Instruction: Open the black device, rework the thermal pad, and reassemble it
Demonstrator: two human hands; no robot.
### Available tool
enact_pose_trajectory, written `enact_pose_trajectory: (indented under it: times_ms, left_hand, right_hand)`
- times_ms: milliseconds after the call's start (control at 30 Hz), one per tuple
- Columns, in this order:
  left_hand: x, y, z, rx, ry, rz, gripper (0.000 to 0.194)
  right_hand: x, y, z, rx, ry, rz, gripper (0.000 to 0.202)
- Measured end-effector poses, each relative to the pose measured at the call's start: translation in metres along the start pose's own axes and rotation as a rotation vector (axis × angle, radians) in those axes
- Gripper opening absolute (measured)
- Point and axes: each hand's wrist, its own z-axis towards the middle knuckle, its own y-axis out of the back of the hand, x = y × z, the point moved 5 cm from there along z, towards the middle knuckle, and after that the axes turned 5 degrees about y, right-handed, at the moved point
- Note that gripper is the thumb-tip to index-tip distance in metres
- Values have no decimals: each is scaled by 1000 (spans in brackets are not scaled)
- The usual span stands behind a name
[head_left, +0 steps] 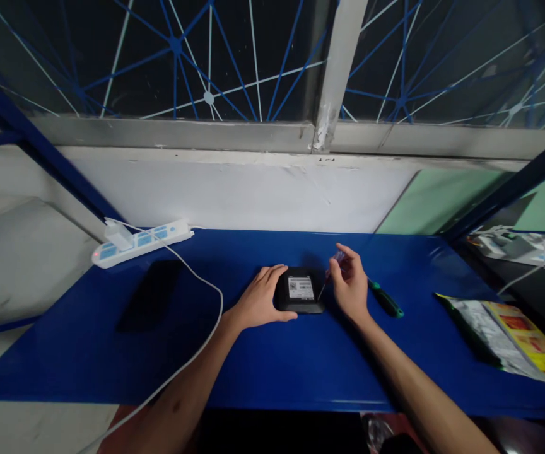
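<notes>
A small black box-shaped device (308, 308) with a white printed label (301, 287) lies on the blue table. My left hand (265, 296) grips its left side, the thumb along the near edge and the fingers over the far edge. To the right of the device, my right hand (349, 284) is closed around the clear purplish handle of a thin screwdriver (322, 291). Its shaft slants down to the device's right side; whether the tip touches is too small to tell. Just beyond that hand rests a green-handled screwdriver (386, 298).
A white power strip (163, 234) with a plug sits at the back left, its white cable (222, 302) crossing my left forearm. A dark flat slab (149, 296) lies left on the blue table (272, 366). A yellow and silver packet (509, 337) lies at right. Blue posts flank the table.
</notes>
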Motion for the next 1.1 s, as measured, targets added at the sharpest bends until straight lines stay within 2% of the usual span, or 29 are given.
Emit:
enact_pose_trajectory:
  times_ms: [233,500,767,1100]
  left_hand:
    - [5,-3,-2,-7,-1,0,108]
    - [6,-3,-2,-4,-10,-6,108]
    - [6,-3,-3,-9,0,-3,109]
    - [5,-3,-2,-11,-11,4,107]
  right_hand:
    - [-2,-3,-2,39,-10,-5,39]
    - [-7,1,3,-48,-14,98,30]
    - [-1,0,-1,-32,-39,181,31]
    - [-4,0,1,-67,-36,148,28]
